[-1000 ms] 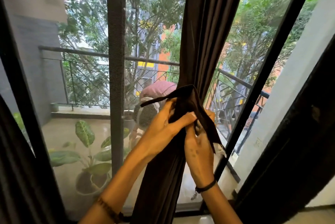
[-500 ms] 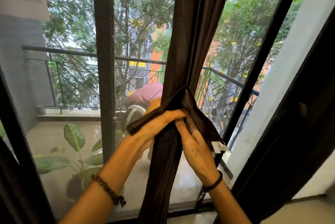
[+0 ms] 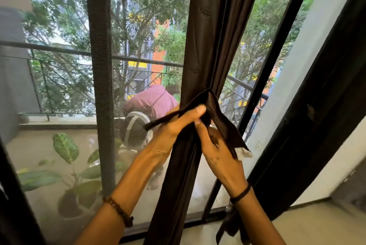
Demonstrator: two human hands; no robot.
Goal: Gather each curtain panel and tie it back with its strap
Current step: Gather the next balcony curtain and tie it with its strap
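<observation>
Dark brown fabric strap (image 3: 222, 119) wraps the gathered dark brown curtain panel (image 3: 210, 36) mid-window, left hand (image 3: 174, 127) curled round one end, right hand (image 3: 217, 153) pinching the other, small white tag (image 3: 244, 153) too blurry to read.

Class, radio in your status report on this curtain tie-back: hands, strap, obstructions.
Both on strap: left hand, right hand. Looped round gathered curtain panel, not yet tied. No obstruction seen.

We count two hands, left hand (image 3: 174, 125) and right hand (image 3: 219, 155), one gathered curtain panel (image 3: 208, 46), one strap (image 3: 225, 125), two bracelets (image 3: 118, 211) (image 3: 240, 195), and one potted plant (image 3: 69, 165) at eight o'clock.
</observation>
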